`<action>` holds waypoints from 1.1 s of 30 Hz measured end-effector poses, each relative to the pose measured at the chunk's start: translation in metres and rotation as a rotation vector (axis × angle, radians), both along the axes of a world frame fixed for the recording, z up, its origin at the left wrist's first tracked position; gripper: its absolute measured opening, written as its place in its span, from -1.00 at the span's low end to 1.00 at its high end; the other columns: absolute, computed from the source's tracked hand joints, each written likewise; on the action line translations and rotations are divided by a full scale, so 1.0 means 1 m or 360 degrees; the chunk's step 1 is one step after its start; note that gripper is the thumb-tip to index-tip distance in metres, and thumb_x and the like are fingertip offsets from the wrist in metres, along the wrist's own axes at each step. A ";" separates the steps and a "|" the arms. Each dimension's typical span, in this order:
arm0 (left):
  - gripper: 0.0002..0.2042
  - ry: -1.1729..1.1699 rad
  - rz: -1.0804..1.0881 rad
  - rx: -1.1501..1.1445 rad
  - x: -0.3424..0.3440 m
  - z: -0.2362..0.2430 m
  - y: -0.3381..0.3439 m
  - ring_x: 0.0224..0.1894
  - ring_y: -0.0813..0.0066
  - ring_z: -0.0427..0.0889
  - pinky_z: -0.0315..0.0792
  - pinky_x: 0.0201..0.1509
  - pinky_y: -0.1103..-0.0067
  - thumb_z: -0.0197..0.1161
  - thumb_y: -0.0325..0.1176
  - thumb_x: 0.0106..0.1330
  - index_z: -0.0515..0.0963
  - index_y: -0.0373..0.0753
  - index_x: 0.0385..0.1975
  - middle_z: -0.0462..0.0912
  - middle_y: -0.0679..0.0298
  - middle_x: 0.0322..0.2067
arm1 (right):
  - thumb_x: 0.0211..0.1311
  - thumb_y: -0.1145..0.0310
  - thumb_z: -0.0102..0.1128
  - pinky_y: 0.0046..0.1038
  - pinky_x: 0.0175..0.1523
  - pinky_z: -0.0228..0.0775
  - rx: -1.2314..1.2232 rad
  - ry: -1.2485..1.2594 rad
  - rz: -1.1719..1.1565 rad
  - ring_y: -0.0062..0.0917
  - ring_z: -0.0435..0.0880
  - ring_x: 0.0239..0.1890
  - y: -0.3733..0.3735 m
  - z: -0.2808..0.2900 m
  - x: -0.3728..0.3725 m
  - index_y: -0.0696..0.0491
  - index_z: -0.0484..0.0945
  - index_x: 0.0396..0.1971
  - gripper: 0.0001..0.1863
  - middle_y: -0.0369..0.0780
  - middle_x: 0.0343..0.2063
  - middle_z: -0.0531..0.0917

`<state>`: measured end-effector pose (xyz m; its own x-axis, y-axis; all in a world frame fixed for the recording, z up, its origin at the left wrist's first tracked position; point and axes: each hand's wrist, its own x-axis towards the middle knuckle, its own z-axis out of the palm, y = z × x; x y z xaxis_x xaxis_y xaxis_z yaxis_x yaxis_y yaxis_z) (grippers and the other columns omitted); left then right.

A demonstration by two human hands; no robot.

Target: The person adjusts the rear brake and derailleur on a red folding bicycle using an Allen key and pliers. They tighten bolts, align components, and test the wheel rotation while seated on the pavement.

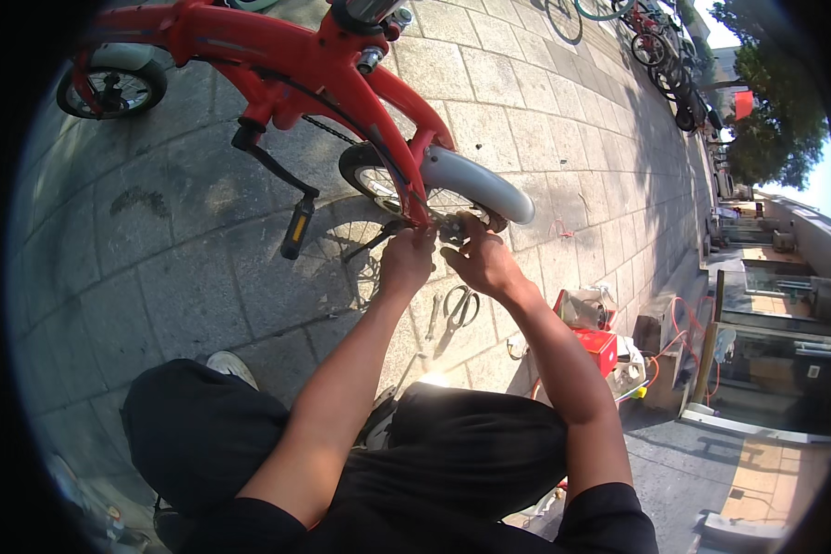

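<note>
A red bicycle (346, 69) stands in front of me, its rear wheel (371, 175) under a silver mudguard (480, 182). My left hand (408, 261) is closed at the lower end of the red rear frame, beside the wheel's hub; what its fingers grip is hidden. Close by on the right, my right hand (485, 265) has its fingers curled at small dark metal parts by the hub. Those parts are too small to make out. On the paving below my hands lie black-handled scissors (462, 307) and a slim metal wrench (433, 317).
A black pedal (297, 228) with a yellow strip hangs left of my hands. To the right are a red box (596, 351), cables and other gear on the paving (563, 240). Several parked bicycles (651, 48) stand at the far right. My knees are bent close below.
</note>
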<state>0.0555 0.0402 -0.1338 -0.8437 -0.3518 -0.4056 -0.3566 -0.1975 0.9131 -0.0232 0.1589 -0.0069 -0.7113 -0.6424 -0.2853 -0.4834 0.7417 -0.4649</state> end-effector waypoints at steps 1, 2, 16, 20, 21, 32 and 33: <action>-0.64 -0.0010 -0.0043 -0.0016 -0.001 0.001 -0.001 -0.51 0.42 0.79 0.64 -0.41 0.47 0.18 -0.16 0.63 0.64 -0.40 -0.23 0.78 0.15 -0.39 | 0.30 0.25 0.42 -0.04 0.22 0.55 -0.0051 -0.0081 -0.0073 0.07 0.70 0.14 -0.003 0.005 0.001 0.19 0.42 0.30 -0.36 0.15 0.03 0.72; -0.63 -0.0019 -0.0085 -0.0031 -0.002 0.001 -0.002 -0.51 0.43 0.79 0.63 -0.42 0.47 0.14 -0.17 0.64 0.65 -0.41 -0.22 0.78 0.15 -0.38 | 0.33 0.24 0.40 -0.04 0.22 0.54 -0.0035 0.0091 0.0018 0.08 0.70 0.14 -0.003 0.005 0.000 0.19 0.44 0.28 -0.39 0.14 0.03 0.72; -0.63 -0.0057 -0.0106 0.0535 -0.002 0.017 -0.002 -0.38 0.44 0.85 0.59 -0.48 0.49 0.07 -0.17 0.61 0.67 -0.36 0.05 0.80 0.22 -0.34 | 0.56 0.28 0.13 0.08 -0.07 0.57 0.0296 0.0476 0.0174 0.14 0.72 -0.14 -0.022 -0.002 0.007 0.18 0.51 0.07 -0.71 0.14 -0.16 0.70; -0.65 -0.0006 0.0015 0.0376 -0.004 0.008 0.002 -0.39 0.40 0.86 0.66 -0.23 0.40 0.08 -0.22 0.55 0.74 -0.36 -0.18 0.80 0.16 -0.45 | 0.51 0.38 0.10 0.05 -0.11 0.64 0.0274 0.0519 0.0341 0.10 0.74 -0.17 -0.025 0.007 0.007 0.16 0.42 0.03 -0.77 0.11 -0.13 0.64; -0.65 0.0004 -0.0013 0.0269 -0.003 0.005 0.001 -0.34 0.25 0.86 0.66 -0.12 0.29 0.10 -0.20 0.52 0.75 -0.33 -0.26 0.80 0.07 -0.43 | 0.51 0.38 0.10 0.04 -0.11 0.64 0.0246 0.0517 0.0351 0.09 0.74 -0.18 -0.026 0.009 0.006 0.17 0.43 0.02 -0.77 0.10 -0.12 0.65; -0.69 0.0280 0.0104 -0.0676 0.009 0.007 0.004 -0.12 -0.17 0.76 0.60 0.01 0.05 0.11 -0.19 0.55 0.76 -0.23 -0.18 0.79 -0.08 -0.20 | 0.53 0.39 0.11 0.14 -0.17 0.56 0.0126 0.0513 0.0334 0.24 0.67 -0.23 -0.026 0.006 0.009 0.22 0.43 0.09 -0.72 0.19 -0.19 0.65; -0.71 0.0208 0.0078 -0.0650 0.009 0.005 0.004 -0.15 -0.17 0.76 0.62 -0.02 0.06 0.09 -0.21 0.56 0.75 -0.20 -0.14 0.79 -0.06 -0.17 | 0.53 0.39 0.11 0.15 -0.14 0.56 0.0161 0.0464 0.0289 0.25 0.66 -0.20 -0.028 0.010 0.012 0.22 0.44 0.08 -0.73 0.19 -0.17 0.65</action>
<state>0.0648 0.0440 -0.1292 -0.8568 -0.5025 -0.1158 -0.2323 0.1756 0.9567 -0.0114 0.1313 0.0034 -0.6490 -0.7447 -0.1560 -0.7130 0.6668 -0.2167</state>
